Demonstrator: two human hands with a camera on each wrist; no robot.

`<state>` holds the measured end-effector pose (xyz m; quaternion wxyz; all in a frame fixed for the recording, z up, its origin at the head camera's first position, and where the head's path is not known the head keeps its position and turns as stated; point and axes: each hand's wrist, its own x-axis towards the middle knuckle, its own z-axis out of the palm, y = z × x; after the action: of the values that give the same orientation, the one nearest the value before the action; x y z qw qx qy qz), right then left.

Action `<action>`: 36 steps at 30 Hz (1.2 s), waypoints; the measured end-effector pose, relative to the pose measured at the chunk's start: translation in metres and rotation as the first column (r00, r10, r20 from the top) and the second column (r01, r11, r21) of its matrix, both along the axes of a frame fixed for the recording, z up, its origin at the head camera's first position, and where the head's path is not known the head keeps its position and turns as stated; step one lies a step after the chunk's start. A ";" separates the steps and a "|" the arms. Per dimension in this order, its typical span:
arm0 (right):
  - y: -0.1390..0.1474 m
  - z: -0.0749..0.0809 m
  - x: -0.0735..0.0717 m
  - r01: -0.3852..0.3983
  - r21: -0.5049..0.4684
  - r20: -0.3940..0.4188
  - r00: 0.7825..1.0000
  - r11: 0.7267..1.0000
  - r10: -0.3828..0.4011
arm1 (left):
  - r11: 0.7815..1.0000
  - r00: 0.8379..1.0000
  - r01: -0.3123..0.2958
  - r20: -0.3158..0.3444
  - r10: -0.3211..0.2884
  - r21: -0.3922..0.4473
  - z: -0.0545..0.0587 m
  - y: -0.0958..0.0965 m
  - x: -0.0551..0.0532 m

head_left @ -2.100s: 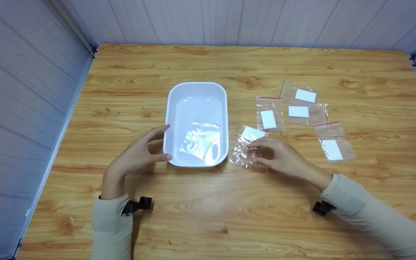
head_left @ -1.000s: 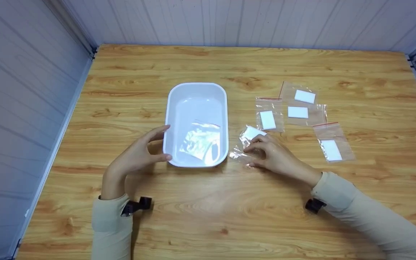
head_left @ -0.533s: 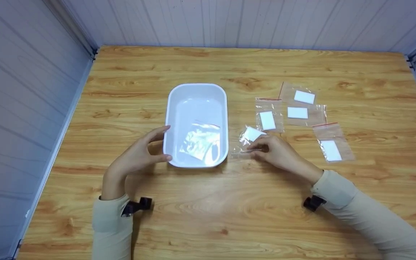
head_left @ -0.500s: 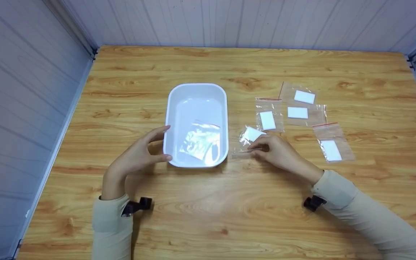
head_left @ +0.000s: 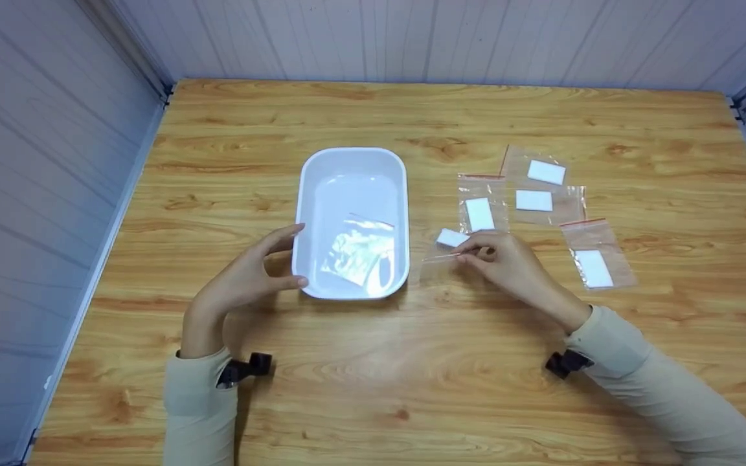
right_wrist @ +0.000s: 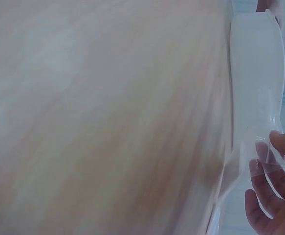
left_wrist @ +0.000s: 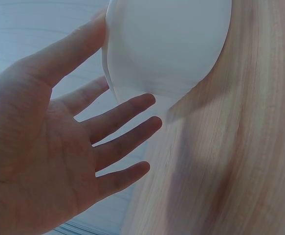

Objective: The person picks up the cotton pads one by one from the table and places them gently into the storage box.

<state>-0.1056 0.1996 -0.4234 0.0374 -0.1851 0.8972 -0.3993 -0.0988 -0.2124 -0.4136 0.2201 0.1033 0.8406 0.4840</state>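
Note:
My left hand rests at the left side of a white plastic tray, thumb and forefinger touching its rim. In the left wrist view its other fingers are spread and fairly straight. Inside the tray lies a clear zip bag with a shiny glare on it. Right of the tray, my right hand pinches a clear zip bag between thumb and fingertips. A white rectangular piece shows at that bag's far end. The right wrist view has the film between thumb and fingers.
Several zip bags with white pieces lie to the right: one bag just beyond my right hand, two overlapping bags farther back, another bag at far right. Panelled walls border the wooden table.
My right hand has taken the near bag into a pinch and shifted it slightly away from me; its film now stands taut and tilted. The left hand and tray have stayed put.

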 end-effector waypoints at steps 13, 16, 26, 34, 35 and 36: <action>0.001 0.011 -0.002 0.046 -0.159 -0.139 0.988 0.986 -0.068 | 1.000 1.000 -0.003 0.014 0.003 0.011 0.001 0.000 -0.001; 0.001 0.014 0.000 0.026 -0.206 -0.201 0.977 0.978 -0.068 | 1.000 1.000 0.004 0.003 -0.004 0.017 0.001 0.001 0.000; -0.004 0.029 0.006 -0.014 -0.310 -0.351 0.931 0.951 -0.101 | 1.000 1.000 0.002 0.002 -0.002 0.024 0.002 0.001 0.001; -0.011 0.042 0.009 -0.007 -0.381 -0.383 0.911 0.924 -0.151 | 1.000 1.000 0.003 0.004 -0.003 0.025 0.001 0.001 0.000; -0.012 0.043 0.009 -0.005 -0.389 -0.385 0.909 0.921 -0.158 | 1.000 1.000 0.002 0.004 -0.002 0.022 0.001 0.001 0.000; -0.014 0.045 0.009 -0.005 -0.397 -0.384 0.909 0.918 -0.161 | 1.000 1.000 0.001 0.005 -0.002 0.021 0.001 0.001 0.000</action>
<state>-0.0963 0.1859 -0.3788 -0.2049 -0.2316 0.7943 -0.5229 -0.0986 -0.2115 -0.4126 0.2213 0.1051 0.8349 0.4929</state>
